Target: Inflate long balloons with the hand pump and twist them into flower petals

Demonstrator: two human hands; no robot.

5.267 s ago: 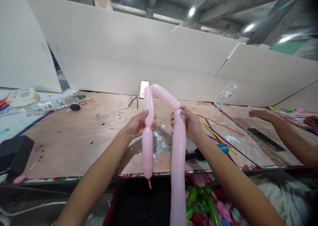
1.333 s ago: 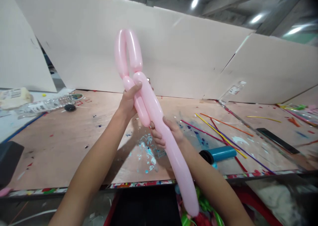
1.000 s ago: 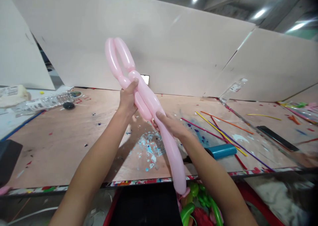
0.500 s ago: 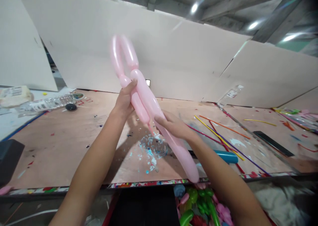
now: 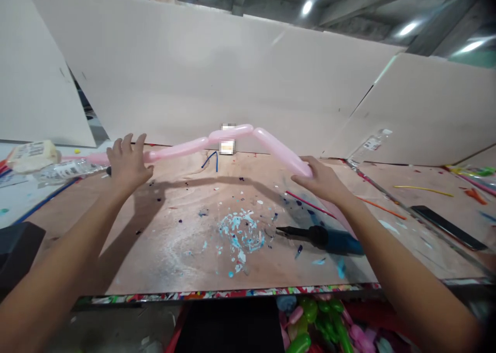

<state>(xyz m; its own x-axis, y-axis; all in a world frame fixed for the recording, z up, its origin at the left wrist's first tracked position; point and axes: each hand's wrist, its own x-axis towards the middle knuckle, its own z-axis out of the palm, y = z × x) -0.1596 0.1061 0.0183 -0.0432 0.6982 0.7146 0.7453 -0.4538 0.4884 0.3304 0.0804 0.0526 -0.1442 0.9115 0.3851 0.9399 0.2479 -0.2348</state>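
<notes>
A long pink twisting balloon [image 5: 232, 132], divided into segments by twists, stretches in a shallow arch across the view. My right hand [image 5: 323, 180] is wrapped round its thicker right part, with its tail running on behind the wrist. At the left, my left hand [image 5: 127, 162] has its fingers spread and raised. The balloon passes behind this palm and shows on both sides of it; whether the palm presses on it I cannot tell. Below my right hand lies a blue balloon pump [image 5: 333, 239] with a black nozzle, partly covered by the forearm.
Pale blue flecks [image 5: 240, 234] are scattered over the wooden table [image 5: 155, 260]. Clear plastic bottles lie left [image 5: 65, 171] and lean right [image 5: 370, 145]. A dark phone-like slab [image 5: 447, 226] and uninflated balloons [image 5: 422, 190] lie right. Inflated balloons [image 5: 321, 322] fill a space below the edge.
My hands have moved far apart. The balloon, folded and slanted before, now spans sideways between them. The left fingers have opened from their grip, and the right hand has shifted right and up.
</notes>
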